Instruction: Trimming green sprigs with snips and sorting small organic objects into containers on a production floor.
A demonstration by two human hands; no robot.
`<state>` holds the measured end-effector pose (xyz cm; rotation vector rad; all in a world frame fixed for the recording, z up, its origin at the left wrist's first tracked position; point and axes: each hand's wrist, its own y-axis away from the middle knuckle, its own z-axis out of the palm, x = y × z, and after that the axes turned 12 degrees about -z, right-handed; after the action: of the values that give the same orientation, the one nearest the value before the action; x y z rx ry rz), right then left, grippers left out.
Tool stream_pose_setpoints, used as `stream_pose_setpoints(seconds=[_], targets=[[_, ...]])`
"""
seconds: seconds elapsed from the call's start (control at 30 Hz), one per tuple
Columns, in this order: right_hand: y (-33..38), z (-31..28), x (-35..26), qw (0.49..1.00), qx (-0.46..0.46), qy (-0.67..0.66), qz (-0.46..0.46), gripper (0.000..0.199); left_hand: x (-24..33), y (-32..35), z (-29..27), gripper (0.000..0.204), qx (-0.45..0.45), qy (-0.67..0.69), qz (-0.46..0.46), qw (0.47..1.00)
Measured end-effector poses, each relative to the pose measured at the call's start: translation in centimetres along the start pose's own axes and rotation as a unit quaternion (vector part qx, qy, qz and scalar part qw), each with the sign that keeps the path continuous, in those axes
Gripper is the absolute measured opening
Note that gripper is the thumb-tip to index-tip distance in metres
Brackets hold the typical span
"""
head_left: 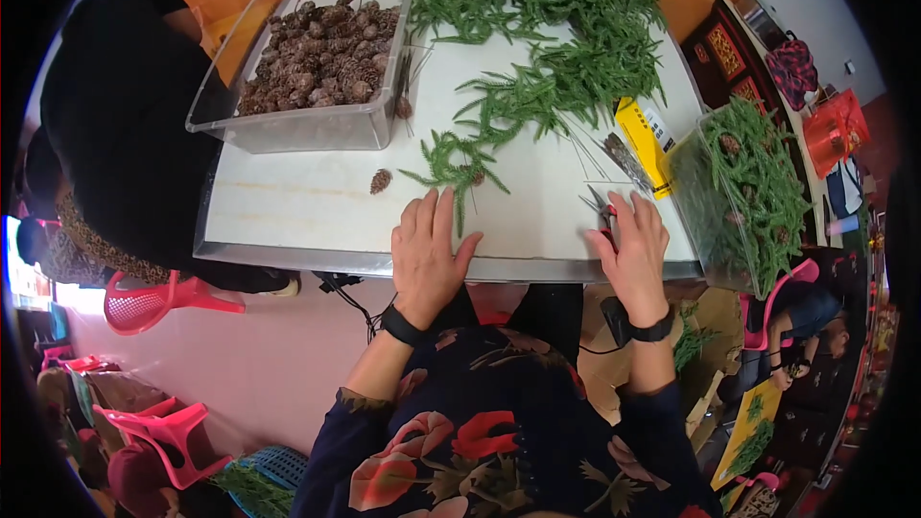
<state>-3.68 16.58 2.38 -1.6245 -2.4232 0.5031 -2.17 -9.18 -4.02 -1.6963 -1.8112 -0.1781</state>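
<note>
My left hand [428,254] lies flat near the front edge of the table, fingers stretched out and thumb apart, holding nothing. Just beyond its fingertips is an artificial green sprig [451,161] with a small pine cone [477,176] among its tips. Another pine cone [381,181] lies loose to the left. Farther right, my right hand [635,254] rests with its fingers extended beside small pliers [606,215] with red handles. The plier jaws point away to the left; part of the handles is hidden by the hand.
A clear plastic bin [288,137] of pine cones [321,56] stands at the left. Loose green sprigs [547,0] heap at the back. Thin wires and a yellow package [645,139] lie before a tub of finished-looking sprigs [753,192]. A person in black [125,115] is at the left.
</note>
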Motion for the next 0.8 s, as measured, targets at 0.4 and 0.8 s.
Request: stream_pose_setpoints(seconds=[0.4, 0.8], targets=[[-20.8, 5.8, -8.4, 0.923, -0.162, -0.086, -0.339, 0.045, -1.2, -0.2, -0.2, 0.054, -0.052, 0.018, 0.006, 0.998], [-23.0, 12.9, -8.3, 0.891, -0.179, -0.082, -0.409, 0.027, -1.5, -0.2, 0.4, 0.054, -0.022, 0.073, -0.036, 0.996]])
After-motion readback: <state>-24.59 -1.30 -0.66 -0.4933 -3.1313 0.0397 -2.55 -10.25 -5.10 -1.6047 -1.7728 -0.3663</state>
